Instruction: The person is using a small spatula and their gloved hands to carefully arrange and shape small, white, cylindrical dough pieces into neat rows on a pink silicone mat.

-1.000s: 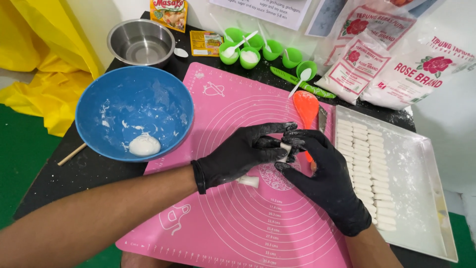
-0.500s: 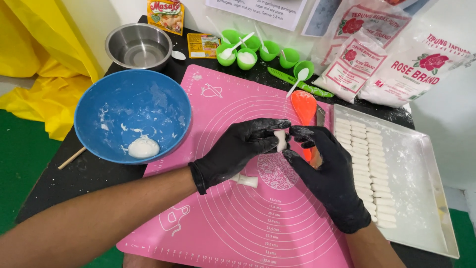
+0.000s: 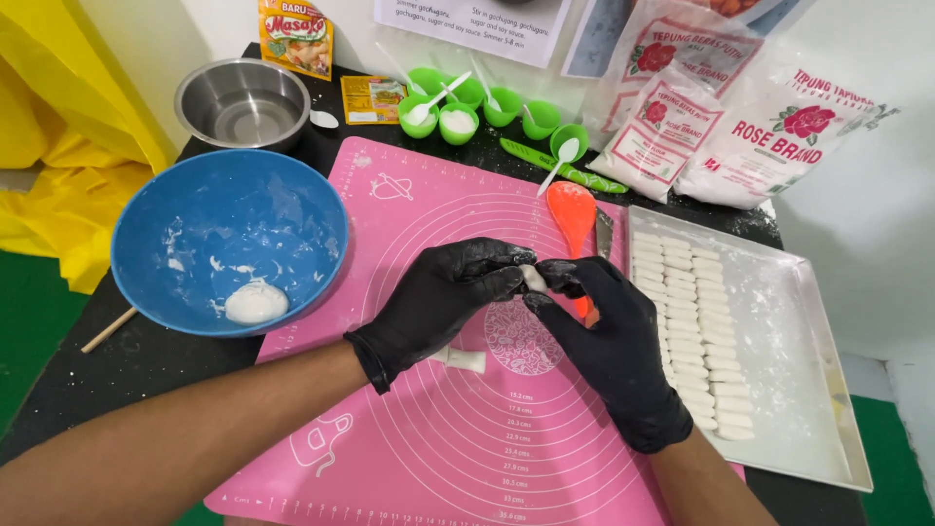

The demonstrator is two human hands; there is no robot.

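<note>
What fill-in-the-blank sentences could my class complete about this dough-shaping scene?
1. Both hands, left hand and right hand, wear ____ gloves.
2. The small white dough piece is pinched above the ____ silicone mat.
3. The white dough lump sits in the ____ round bowl.

Missing words: black; pink; blue

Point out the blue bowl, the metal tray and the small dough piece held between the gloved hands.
blue bowl (image 3: 161, 229), head view, on its bare inner wall.
metal tray (image 3: 813, 365), head view, on its floured bare floor.
dough piece (image 3: 533, 278), head view, on its visible middle.
</note>
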